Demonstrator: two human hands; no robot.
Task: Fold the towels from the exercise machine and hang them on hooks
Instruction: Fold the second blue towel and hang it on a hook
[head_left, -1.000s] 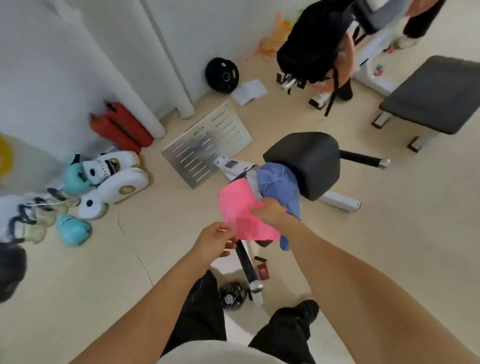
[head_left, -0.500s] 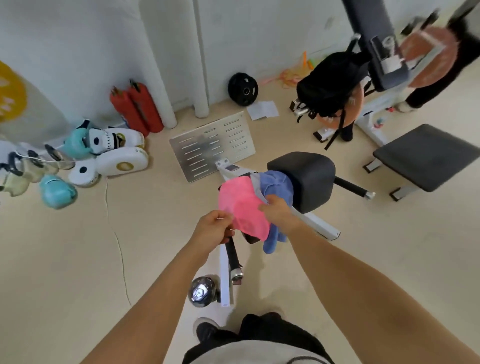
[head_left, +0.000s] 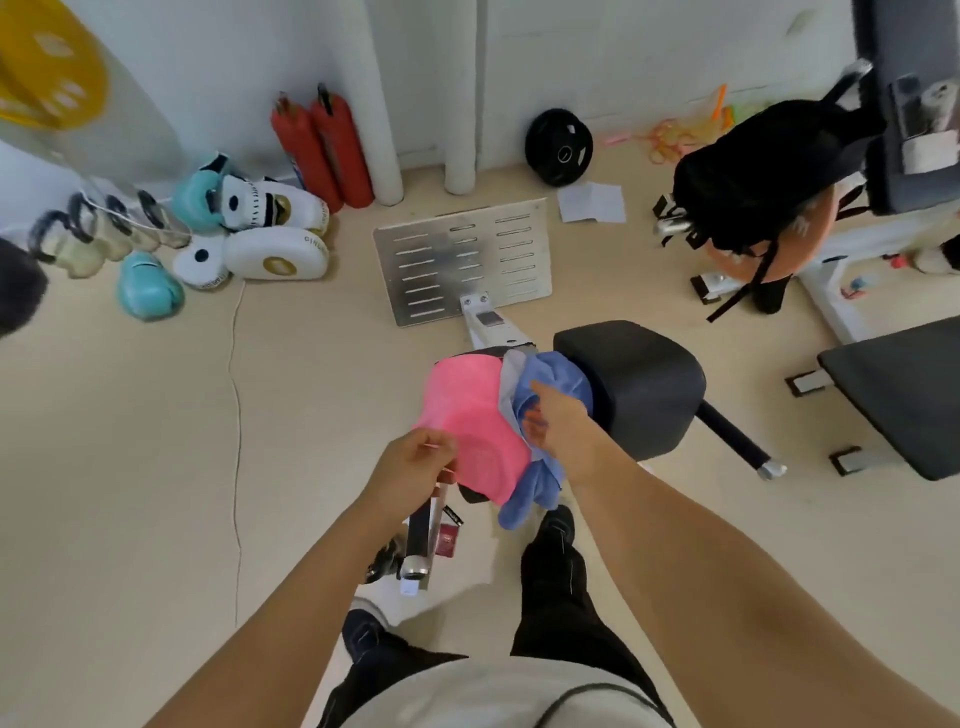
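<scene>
Left hand is pinching the lower left edge of the pink towel, fingers curled on the cloth. The pink towel is draping over the padded roller of the exercise machine, directly ahead of both hands, its long axis running away from the person and hanging down toward the floor. Just right of it, touching and partly tucked behind, a grey towel and a blue towel are lying on the same roller, the blue one trailing below the pink. Right hand is reaching in between pink and blue cloth, fingers buried in the folds; whether it is gripping is not clear. Both arms are extending forward, the right slightly further. The towels are probably about to be lifted toward the person; no hooks are showing.
</scene>
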